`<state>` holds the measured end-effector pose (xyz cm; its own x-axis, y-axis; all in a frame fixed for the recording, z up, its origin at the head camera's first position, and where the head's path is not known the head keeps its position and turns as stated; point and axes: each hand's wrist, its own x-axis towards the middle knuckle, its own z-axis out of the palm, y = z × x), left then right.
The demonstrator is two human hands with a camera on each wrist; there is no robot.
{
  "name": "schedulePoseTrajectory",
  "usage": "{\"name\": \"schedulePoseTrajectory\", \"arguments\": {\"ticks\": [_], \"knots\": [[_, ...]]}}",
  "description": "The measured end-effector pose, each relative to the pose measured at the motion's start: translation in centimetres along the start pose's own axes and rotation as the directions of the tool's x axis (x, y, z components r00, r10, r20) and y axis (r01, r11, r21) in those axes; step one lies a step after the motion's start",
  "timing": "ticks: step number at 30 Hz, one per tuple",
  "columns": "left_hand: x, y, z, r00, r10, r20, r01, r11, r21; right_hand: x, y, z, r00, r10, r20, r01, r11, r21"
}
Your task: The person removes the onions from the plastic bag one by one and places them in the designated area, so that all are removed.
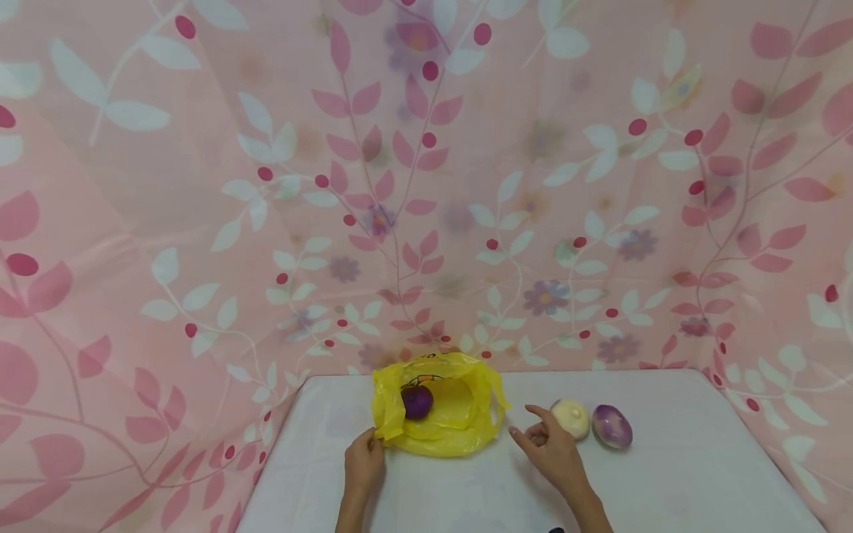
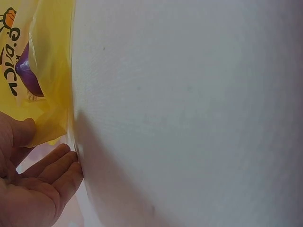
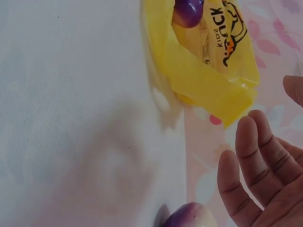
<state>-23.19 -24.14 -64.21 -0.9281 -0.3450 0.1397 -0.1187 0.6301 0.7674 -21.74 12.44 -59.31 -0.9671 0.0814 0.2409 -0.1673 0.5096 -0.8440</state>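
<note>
A yellow plastic bag [image 1: 453,443] with printed lettering lies with its mouth spread toward me. Inside it sits a shiny, dark purple, round vegetable [image 1: 418,403]. My left hand [image 1: 363,466] pinches the bag's left corner between thumb and fingers; the left wrist view shows the thumb [image 2: 22,131] on the yellow film. To the right of the bag, my right hand [image 1: 552,450] is held with fingers apart and nothing in it. Close behind that hand is a cream-white round vegetable [image 1: 570,419], partly hidden by it. A purple-and-white vegetable [image 1: 612,427] lies just right of the cream one.
All of this is on a table with a white cover [image 1: 680,459]. A pink curtain [image 1: 426,185] printed with leaves and flowers hangs right behind the table and along its sides. A small dark object [image 1: 556,530] shows at the bottom edge of the head view.
</note>
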Motion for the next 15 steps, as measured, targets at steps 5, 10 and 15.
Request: {"name": "schedulePoseTrajectory", "arguments": {"ticks": [5,10,15], "knots": [[0.0,0.1,-0.1,1.0,-0.003,-0.002,0.003,1.0,-0.007,0.1,-0.2,0.5,1.0,0.0,-0.001,0.0,1.0,0.021],[-0.1,0.1,-0.1,1.0,0.002,-0.014,-0.002,1.0,-0.003,0.4,-0.4,1.1,1.0,-0.009,0.016,0.008,0.999,0.042],[0.0,0.0,-0.1,1.0,0.004,-0.014,-0.004,1.0,-0.004,0.5,-0.8,1.7,0.999,-0.006,0.04,0.005,0.999,0.032]]}}
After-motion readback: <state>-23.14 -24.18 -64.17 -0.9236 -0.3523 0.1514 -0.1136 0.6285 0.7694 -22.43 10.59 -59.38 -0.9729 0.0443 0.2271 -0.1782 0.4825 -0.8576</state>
